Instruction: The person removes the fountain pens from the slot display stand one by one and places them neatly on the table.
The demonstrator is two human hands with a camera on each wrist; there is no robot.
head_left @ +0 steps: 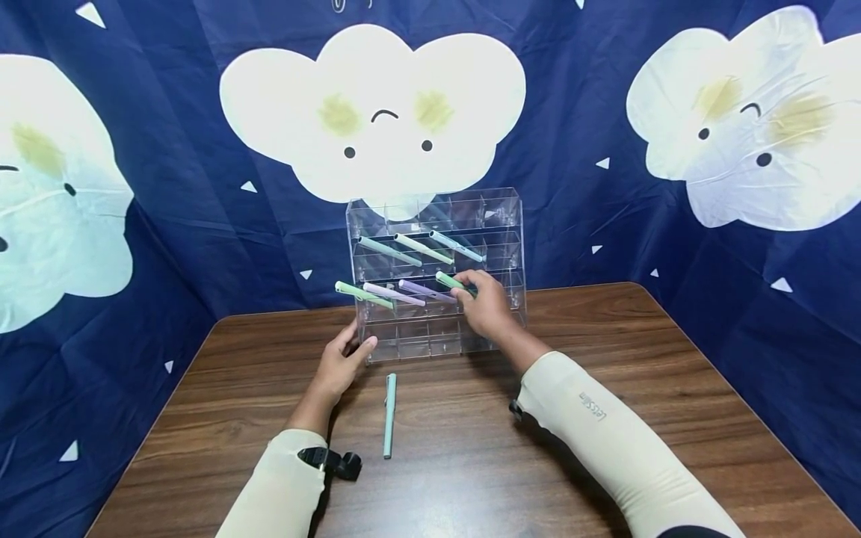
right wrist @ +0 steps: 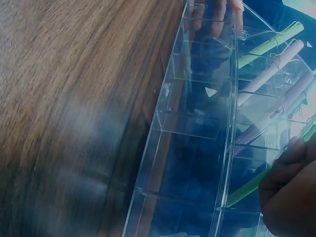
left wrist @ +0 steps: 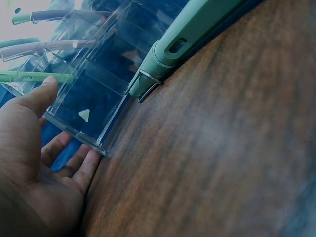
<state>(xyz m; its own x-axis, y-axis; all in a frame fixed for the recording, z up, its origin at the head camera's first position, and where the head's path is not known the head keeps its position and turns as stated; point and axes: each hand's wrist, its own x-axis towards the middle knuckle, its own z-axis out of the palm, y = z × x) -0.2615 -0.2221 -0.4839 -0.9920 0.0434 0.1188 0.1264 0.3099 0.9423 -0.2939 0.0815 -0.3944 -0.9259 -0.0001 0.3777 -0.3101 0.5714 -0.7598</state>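
Note:
A clear acrylic tiered rack (head_left: 430, 329) stands on the table, divided into small compartments. My right hand (head_left: 489, 305) pinches a green pen (head_left: 447, 280) slanting into the second tier from the bottom; in the right wrist view the pen's lower end (right wrist: 243, 193) reaches into a compartment. To its left in that tier lean a light green pen (head_left: 364, 294), a pink-lilac pen (head_left: 393, 294) and a purple pen (head_left: 425, 291). My left hand (head_left: 341, 364) holds the rack's lower left side, thumb in front and fingers around the edge (left wrist: 74, 133).
A teal pen (head_left: 389, 416) lies on the wooden table (head_left: 464, 441) before the rack. Higher up lean a blue-green pen (head_left: 390, 251), a pale green pen (head_left: 424, 248) and a light blue pen (head_left: 457, 246). Behind hangs a dark blue cloth (head_left: 572, 224) with clouds.

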